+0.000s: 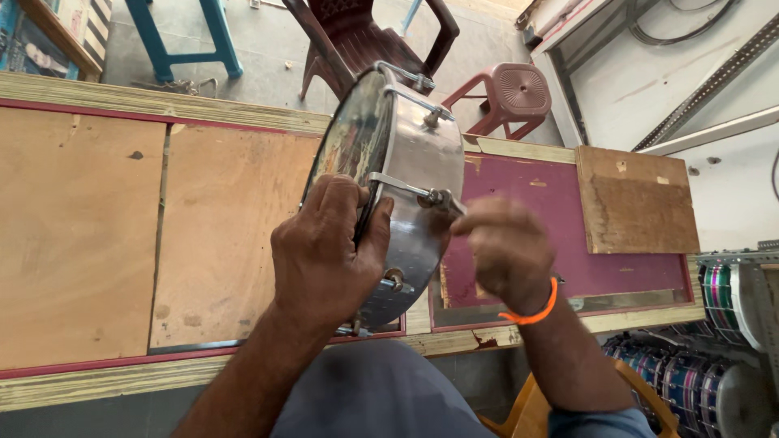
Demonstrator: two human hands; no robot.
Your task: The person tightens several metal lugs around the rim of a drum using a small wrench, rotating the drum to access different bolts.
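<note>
Gripping the near rim of a small metal drum, the left hand has its fingers curled over the edge and its thumb on the shell. The drum stands tilted on edge above the near side of the table, its picture-printed head facing left, its steel shell facing right. The right hand is closed in a pinch at a tension lug on the shell; the hand is blurred, and what its fingers pinch cannot be made out. An orange band circles that wrist.

The left hand hides part of the rim and drumhead, and the drum's lower edge is lost behind the hand and wrist. The printed picture is too oblique to read.

The table is patched from plywood panels, with a maroon panel to the right and a loose board lying on its far right corner. Beyond the table stand a dark brown chair, a pink stool and the blue legs of another stool. At the near right, more drums with striped shells are stacked, cut off by the frame edge.
</note>
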